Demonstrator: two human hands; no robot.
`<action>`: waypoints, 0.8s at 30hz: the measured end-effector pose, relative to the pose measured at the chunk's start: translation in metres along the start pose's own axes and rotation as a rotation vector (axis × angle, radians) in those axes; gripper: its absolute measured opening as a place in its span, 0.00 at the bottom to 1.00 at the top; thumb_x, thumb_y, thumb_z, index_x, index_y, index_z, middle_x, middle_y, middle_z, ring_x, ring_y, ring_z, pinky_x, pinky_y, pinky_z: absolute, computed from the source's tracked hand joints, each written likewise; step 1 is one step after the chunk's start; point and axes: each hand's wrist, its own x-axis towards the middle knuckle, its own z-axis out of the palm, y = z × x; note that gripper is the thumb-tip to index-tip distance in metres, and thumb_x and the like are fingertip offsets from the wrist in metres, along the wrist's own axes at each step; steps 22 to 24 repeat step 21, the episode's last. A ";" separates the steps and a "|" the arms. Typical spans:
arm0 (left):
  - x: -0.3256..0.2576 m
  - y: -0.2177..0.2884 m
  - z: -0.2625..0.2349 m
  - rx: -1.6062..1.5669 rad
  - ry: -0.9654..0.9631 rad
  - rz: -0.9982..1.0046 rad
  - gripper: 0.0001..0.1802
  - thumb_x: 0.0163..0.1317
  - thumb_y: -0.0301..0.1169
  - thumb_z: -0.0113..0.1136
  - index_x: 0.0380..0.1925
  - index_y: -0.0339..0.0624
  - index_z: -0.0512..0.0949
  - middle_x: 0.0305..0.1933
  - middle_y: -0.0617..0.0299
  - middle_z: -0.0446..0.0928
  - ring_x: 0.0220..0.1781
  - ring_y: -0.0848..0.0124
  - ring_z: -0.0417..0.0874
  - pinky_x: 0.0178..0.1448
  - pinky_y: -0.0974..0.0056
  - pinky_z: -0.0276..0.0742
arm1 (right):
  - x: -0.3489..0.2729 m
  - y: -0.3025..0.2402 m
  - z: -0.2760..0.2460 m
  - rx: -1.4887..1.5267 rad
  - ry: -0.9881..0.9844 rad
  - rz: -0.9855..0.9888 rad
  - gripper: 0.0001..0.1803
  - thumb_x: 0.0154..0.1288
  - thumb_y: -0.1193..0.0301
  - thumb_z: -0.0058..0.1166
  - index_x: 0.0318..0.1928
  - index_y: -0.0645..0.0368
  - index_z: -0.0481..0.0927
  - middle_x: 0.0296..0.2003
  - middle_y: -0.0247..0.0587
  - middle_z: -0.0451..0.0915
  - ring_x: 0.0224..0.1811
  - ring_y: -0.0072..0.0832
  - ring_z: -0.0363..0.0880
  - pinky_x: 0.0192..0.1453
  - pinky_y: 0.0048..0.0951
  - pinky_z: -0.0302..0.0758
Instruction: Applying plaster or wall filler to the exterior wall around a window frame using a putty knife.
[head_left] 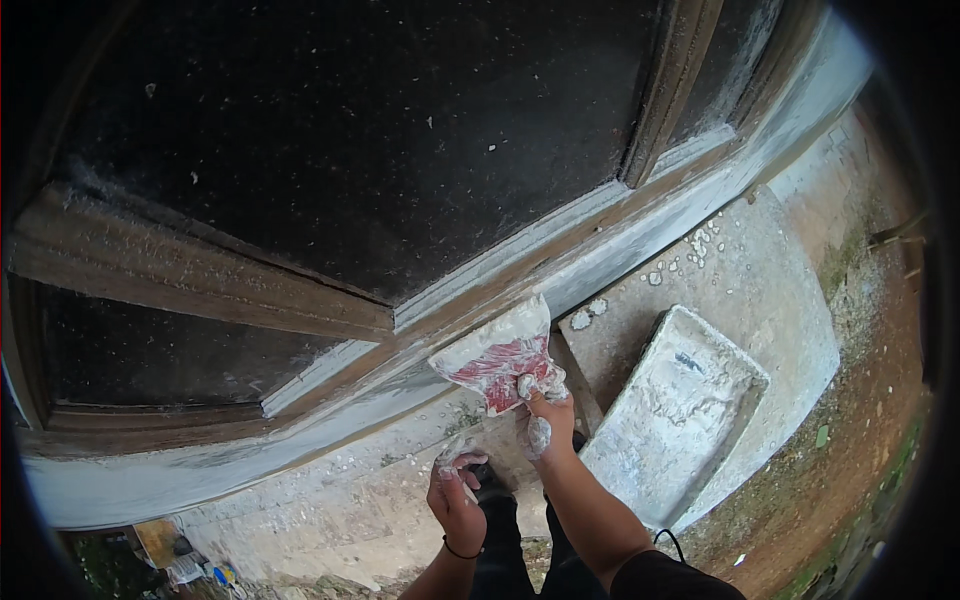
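My right hand (543, 415) grips a red putty spreader (508, 365); wet white putty covers much of its blade and smears my thumb and fingers. The wide edge of the blade is up close to the wall below the window frame; whether it touches cannot be told. Lower and to the left, my left hand (460, 495) is held loosely curved with the fingers apart, nothing in it, white putty on its fingertips. To the right of my right forearm lies a long rectangular tray (735, 452) with white putty (695, 385) spread over its bottom.
Dark window panes (400, 130) in a worn brown wooden frame (200, 265) fill the upper left. Under them runs a whitish wall (610, 260). The tray rests on a pale slab (790, 300) spotted with putty. Brown soil (850, 440) lies beyond; assorted litter (190, 568) sits bottom left.
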 end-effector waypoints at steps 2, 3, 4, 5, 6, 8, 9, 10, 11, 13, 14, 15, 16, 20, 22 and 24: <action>-0.002 -0.005 -0.003 0.014 0.021 -0.028 0.18 0.64 0.37 0.38 0.37 0.32 0.71 0.38 0.52 0.76 0.31 0.71 0.74 0.31 0.70 0.65 | 0.003 0.006 0.003 -0.021 0.026 0.019 0.14 0.53 0.82 0.53 0.43 0.65 0.72 0.38 0.39 0.76 0.39 0.26 0.75 0.46 0.26 0.72; -0.002 -0.004 -0.003 0.028 0.022 -0.030 0.18 0.64 0.37 0.37 0.38 0.32 0.71 0.38 0.53 0.76 0.32 0.71 0.75 0.31 0.70 0.65 | 0.004 0.006 0.006 -0.051 0.056 0.027 0.14 0.53 0.82 0.54 0.42 0.66 0.73 0.38 0.40 0.76 0.39 0.25 0.75 0.45 0.25 0.71; -0.002 -0.004 -0.002 0.040 0.022 -0.033 0.18 0.64 0.37 0.37 0.38 0.32 0.71 0.38 0.53 0.76 0.32 0.71 0.75 0.31 0.70 0.66 | 0.005 0.005 0.009 -0.052 0.059 0.028 0.14 0.53 0.82 0.54 0.42 0.66 0.73 0.38 0.40 0.76 0.39 0.25 0.75 0.45 0.25 0.71; -0.002 -0.006 -0.002 0.040 0.022 -0.036 0.18 0.64 0.37 0.37 0.38 0.32 0.71 0.38 0.53 0.76 0.32 0.71 0.75 0.31 0.70 0.66 | 0.004 0.003 0.014 -0.067 0.106 0.021 0.14 0.53 0.82 0.53 0.42 0.66 0.73 0.38 0.41 0.76 0.39 0.26 0.75 0.45 0.25 0.71; -0.002 -0.008 -0.004 0.041 0.015 -0.027 0.19 0.64 0.37 0.37 0.39 0.31 0.71 0.38 0.53 0.75 0.34 0.70 0.76 0.32 0.70 0.66 | 0.003 0.002 0.017 -0.080 0.152 0.017 0.14 0.53 0.83 0.53 0.42 0.67 0.73 0.39 0.41 0.76 0.39 0.26 0.75 0.46 0.26 0.71; -0.002 -0.010 -0.008 0.042 0.009 -0.019 0.19 0.64 0.37 0.36 0.40 0.31 0.71 0.39 0.53 0.75 0.35 0.70 0.76 0.33 0.70 0.67 | -0.002 0.003 0.013 -0.099 0.144 -0.023 0.14 0.53 0.82 0.54 0.42 0.67 0.72 0.38 0.41 0.76 0.39 0.26 0.75 0.46 0.26 0.71; -0.002 -0.012 -0.009 0.056 -0.006 -0.031 0.20 0.65 0.38 0.36 0.40 0.31 0.71 0.38 0.53 0.75 0.35 0.70 0.76 0.34 0.69 0.67 | -0.004 0.002 0.010 -0.120 0.135 -0.069 0.14 0.53 0.82 0.54 0.42 0.67 0.72 0.38 0.41 0.76 0.39 0.26 0.75 0.46 0.26 0.71; -0.001 -0.013 -0.010 0.069 -0.022 -0.043 0.20 0.65 0.38 0.36 0.41 0.31 0.71 0.38 0.53 0.75 0.36 0.70 0.77 0.34 0.69 0.68 | -0.005 0.001 0.007 -0.123 0.135 -0.071 0.14 0.53 0.82 0.54 0.42 0.67 0.72 0.38 0.41 0.76 0.39 0.26 0.75 0.46 0.26 0.71; 0.000 -0.014 -0.010 0.065 -0.022 -0.044 0.20 0.65 0.38 0.36 0.41 0.31 0.71 0.38 0.53 0.75 0.36 0.70 0.77 0.34 0.69 0.68 | -0.006 0.000 0.004 -0.115 0.105 -0.067 0.14 0.54 0.80 0.54 0.43 0.66 0.72 0.38 0.39 0.76 0.39 0.25 0.75 0.46 0.26 0.70; 0.001 -0.015 -0.010 0.077 -0.028 -0.039 0.21 0.65 0.39 0.35 0.42 0.31 0.71 0.37 0.54 0.76 0.36 0.70 0.76 0.36 0.69 0.68 | -0.008 -0.002 0.002 -0.112 0.081 -0.063 0.15 0.55 0.79 0.53 0.44 0.65 0.72 0.38 0.38 0.76 0.38 0.24 0.74 0.46 0.26 0.69; 0.002 -0.014 -0.010 0.076 -0.027 -0.043 0.21 0.65 0.39 0.35 0.42 0.31 0.71 0.37 0.54 0.76 0.36 0.70 0.76 0.36 0.69 0.68 | -0.007 -0.002 0.004 -0.117 0.091 -0.042 0.15 0.55 0.79 0.53 0.44 0.65 0.72 0.38 0.38 0.76 0.39 0.25 0.74 0.46 0.26 0.69; 0.003 -0.014 -0.010 0.077 -0.023 -0.040 0.21 0.65 0.39 0.35 0.41 0.31 0.71 0.37 0.54 0.76 0.36 0.70 0.76 0.36 0.69 0.69 | -0.004 -0.003 0.005 -0.120 0.100 -0.022 0.14 0.55 0.79 0.53 0.44 0.65 0.72 0.38 0.38 0.76 0.39 0.25 0.74 0.46 0.26 0.69; 0.003 -0.014 -0.010 0.079 -0.018 -0.036 0.21 0.65 0.39 0.34 0.41 0.31 0.71 0.36 0.54 0.76 0.36 0.70 0.76 0.36 0.69 0.69 | -0.001 -0.002 0.006 -0.123 0.101 -0.022 0.14 0.55 0.79 0.53 0.44 0.65 0.72 0.38 0.38 0.76 0.39 0.25 0.74 0.46 0.26 0.69; 0.003 -0.016 -0.011 0.075 -0.032 -0.049 0.21 0.65 0.39 0.35 0.41 0.31 0.71 0.37 0.54 0.76 0.36 0.70 0.77 0.37 0.70 0.69 | 0.011 0.005 0.003 -0.190 0.093 -0.051 0.19 0.53 0.76 0.57 0.46 0.65 0.71 0.40 0.40 0.76 0.39 0.26 0.74 0.47 0.28 0.69; 0.004 -0.015 -0.012 0.078 -0.041 -0.050 0.21 0.65 0.39 0.35 0.41 0.31 0.71 0.38 0.53 0.76 0.36 0.70 0.77 0.37 0.70 0.69 | 0.011 0.006 0.002 -0.176 0.038 -0.063 0.16 0.55 0.75 0.55 0.45 0.65 0.71 0.40 0.39 0.76 0.41 0.26 0.74 0.50 0.28 0.68; 0.004 -0.015 -0.012 0.078 -0.041 -0.050 0.21 0.65 0.39 0.35 0.41 0.31 0.71 0.38 0.53 0.76 0.36 0.70 0.77 0.37 0.70 0.69 | 0.011 0.006 0.002 -0.176 0.038 -0.063 0.16 0.55 0.75 0.55 0.45 0.65 0.71 0.40 0.39 0.76 0.41 0.26 0.74 0.50 0.28 0.68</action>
